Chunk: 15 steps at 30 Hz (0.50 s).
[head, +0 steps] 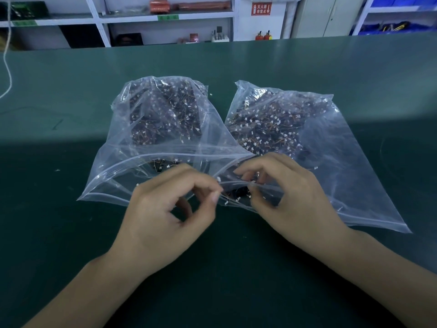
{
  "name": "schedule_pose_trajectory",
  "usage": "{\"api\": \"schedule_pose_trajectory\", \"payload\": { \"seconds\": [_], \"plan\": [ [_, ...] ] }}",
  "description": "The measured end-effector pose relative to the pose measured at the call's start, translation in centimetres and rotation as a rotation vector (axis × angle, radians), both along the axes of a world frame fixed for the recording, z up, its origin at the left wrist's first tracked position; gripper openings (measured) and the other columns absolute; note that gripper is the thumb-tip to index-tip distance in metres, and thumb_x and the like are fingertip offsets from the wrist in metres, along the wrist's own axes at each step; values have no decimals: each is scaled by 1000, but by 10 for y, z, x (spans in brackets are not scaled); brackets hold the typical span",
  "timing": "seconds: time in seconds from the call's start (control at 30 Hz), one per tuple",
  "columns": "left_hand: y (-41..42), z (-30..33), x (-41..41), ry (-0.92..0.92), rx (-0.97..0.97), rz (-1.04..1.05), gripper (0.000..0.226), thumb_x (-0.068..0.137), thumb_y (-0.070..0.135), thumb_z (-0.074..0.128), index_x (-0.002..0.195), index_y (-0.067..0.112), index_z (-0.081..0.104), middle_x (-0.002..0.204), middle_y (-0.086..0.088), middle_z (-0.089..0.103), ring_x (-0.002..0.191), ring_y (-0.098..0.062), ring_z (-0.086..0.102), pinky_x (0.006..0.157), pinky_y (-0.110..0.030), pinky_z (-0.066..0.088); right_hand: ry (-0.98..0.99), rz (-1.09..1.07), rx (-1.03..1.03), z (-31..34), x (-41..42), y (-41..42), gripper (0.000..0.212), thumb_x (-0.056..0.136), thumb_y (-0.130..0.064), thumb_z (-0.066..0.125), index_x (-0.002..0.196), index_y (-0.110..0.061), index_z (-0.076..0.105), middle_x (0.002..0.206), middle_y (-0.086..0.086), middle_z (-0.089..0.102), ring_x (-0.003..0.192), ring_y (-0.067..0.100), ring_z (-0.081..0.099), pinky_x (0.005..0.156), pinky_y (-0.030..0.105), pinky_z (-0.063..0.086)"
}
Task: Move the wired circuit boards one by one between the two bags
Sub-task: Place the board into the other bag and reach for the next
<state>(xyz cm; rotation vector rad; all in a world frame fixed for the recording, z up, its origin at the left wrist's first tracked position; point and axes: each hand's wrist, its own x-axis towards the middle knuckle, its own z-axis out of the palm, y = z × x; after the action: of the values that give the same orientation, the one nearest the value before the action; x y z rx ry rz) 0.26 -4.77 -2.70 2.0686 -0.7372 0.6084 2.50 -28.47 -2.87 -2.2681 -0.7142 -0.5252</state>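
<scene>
Both forearms reached in from the near edge of the green table point(71, 233). Landmark: the right bag point(343, 166), a clear zip bag lying flat, its mouth toward the viewer.

Left hand point(165, 214): just left of the right bag's mouth, fingers curled, thumb and forefinger pinched at the mouth's left end; whether they held the plastic rim or a small white connector could not be told (the spot was blurred).

Right hand point(283, 192): over the right bag's mouth, fingers curled and pinching at the zip strip, with dark boards point(236, 194) visible just inside between the two hands.

Left of the right bag, its corner overlapping it, lay the left bag point(123, 171), mouth gaping toward the viewer, a few boards near its opening.

Farther in, each bag held a heap of dark wired boards with white connectors: one pile point(267, 124) in the right bag's far half, another pile point(163, 112) in the left bag.

Beyond the right bag, past the table's far edge, stood white shelves point(165, 20), a red sign point(261, 8) and two red extinguishers point(263, 35).
</scene>
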Motion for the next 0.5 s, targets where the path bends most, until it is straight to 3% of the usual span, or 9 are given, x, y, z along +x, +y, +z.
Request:
{"api": "schedule_pose_trajectory", "payload": {
  "seconds": [0.2, 0.3, 0.5],
  "plan": [
    [-6, -8, 4, -106, 148, 81, 6, 95, 11, 77, 94, 15, 81, 83, 12, 65, 72, -6, 61, 61, -28, 51, -51, 7, 62, 0, -2, 1, 34, 85, 7, 75, 108, -19, 74, 100, -13, 68, 92, 4, 61, 84, 19, 48],
    [-11, -10, 6, -227, 244, 128, 10, 97, 13, 75, 89, 17, 80, 77, 12, 61, 68, -3, 52, 55, -31, 49, -44, 18, 86, 0, -3, 1, 35, 84, 7, 75, 107, -19, 74, 99, -15, 68, 91, 7, 62, 84, 20, 49],
    [-12, -13, 5, -300, 556, 192, 9, 99, 21, 77, 93, 27, 81, 79, 7, 61, 69, -16, 64, 46, -36, 49, -53, 19, 110, 0, -2, 2, 36, 84, 7, 76, 107, -21, 75, 100, -23, 65, 89, 8, 63, 84, 16, 47]
  ]
}}
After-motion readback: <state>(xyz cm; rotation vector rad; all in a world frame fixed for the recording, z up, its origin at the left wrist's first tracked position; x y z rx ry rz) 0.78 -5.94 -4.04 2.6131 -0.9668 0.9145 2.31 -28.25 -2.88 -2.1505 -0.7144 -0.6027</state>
